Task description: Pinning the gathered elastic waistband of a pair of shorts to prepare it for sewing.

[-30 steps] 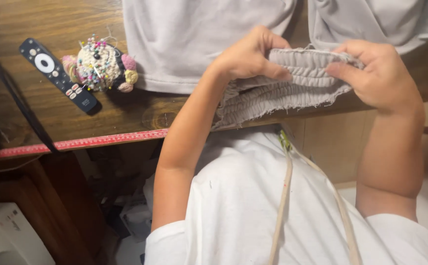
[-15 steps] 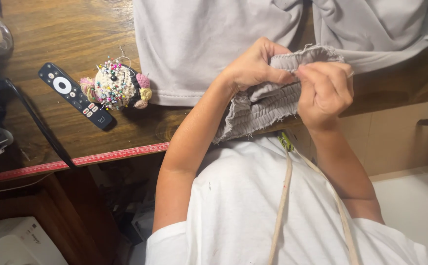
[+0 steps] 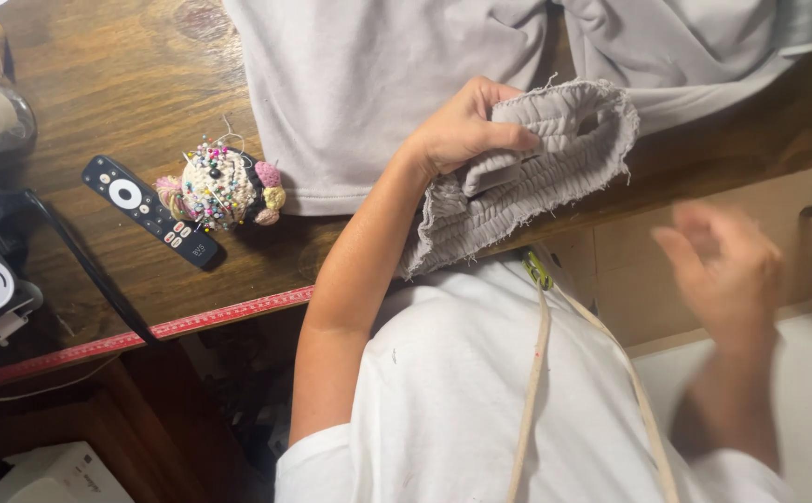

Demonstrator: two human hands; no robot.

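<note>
The left hand pinches the gathered waistband of a grey garment, thumb over the top fold, at the near edge of the wooden table, while the right hand is off the table, blurred, with loose open fingers and holding nothing. The waistband looks soft, light and stretchy, with frayed edges, so I think the thick ribbed part is the best place to hold it. A pincushion and a remote control lie to the left.
</note>
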